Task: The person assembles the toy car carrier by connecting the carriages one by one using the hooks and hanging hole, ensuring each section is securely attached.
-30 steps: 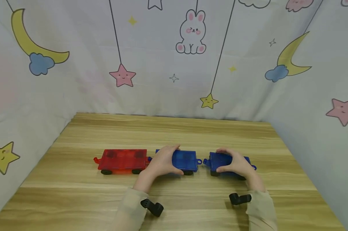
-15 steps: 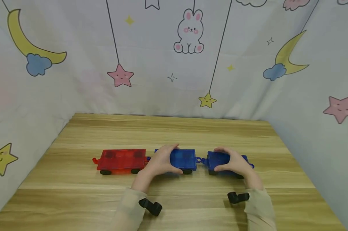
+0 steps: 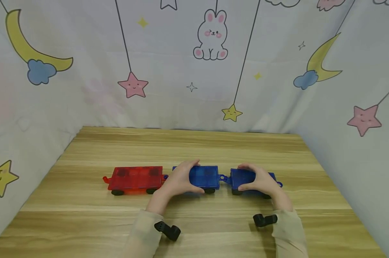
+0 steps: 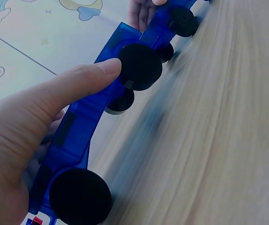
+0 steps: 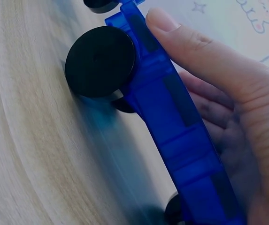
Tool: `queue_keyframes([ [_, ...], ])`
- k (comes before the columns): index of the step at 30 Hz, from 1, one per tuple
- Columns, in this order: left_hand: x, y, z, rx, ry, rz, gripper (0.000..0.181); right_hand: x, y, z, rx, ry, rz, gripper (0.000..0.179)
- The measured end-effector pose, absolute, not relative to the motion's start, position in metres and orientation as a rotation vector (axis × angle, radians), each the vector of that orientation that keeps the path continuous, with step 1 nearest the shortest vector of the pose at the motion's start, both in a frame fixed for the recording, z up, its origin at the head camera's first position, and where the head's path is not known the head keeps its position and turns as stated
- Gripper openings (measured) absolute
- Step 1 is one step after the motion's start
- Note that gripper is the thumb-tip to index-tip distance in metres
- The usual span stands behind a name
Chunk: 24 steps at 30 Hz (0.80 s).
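Three toy wagons are lined up across the middle of the frame on the wooden surface, with the red wagon at the left, the middle blue wagon near the centre and the end blue wagon to the right. Of the hands, the left hand is curled over the middle blue wagon, its near side pressed by the thumb; the end blue wagon is pinched in the same way by the right hand, and in both the thumb and fingers are parted only by the wagon's width. At centre right, the ring of the middle blue wagon is met by the hook of the end blue wagon; whether it is fully caught cannot be told. The red wagon is held by neither hand and appears to be coupled already, though that joint is partly covered by the left hand. The step in hand is judged to be the joining of the two blue wagons. For the next move, a steady left grip is called for while the hook is seated squarely; a sideways push could let it slip past.
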<state>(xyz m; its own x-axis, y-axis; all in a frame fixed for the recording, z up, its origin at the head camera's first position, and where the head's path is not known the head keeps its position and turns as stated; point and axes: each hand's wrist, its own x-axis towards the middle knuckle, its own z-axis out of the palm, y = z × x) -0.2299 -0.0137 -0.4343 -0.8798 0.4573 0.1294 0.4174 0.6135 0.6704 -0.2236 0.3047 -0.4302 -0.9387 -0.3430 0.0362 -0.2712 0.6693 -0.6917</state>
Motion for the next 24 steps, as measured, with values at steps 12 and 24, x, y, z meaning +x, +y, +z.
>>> queue_keyframes([
  [12,-0.231,-0.0139,-0.4362,0.749,2.776,1.132,0.099,-0.225,0.302,-0.4316,-0.56,2.79,-1.121,0.08],
  [24,-0.2315,-0.0131,-0.4365,0.742,2.785,1.119,0.099,-0.225,0.3003,-0.4308,-0.574,2.78,-1.131,0.08],
])
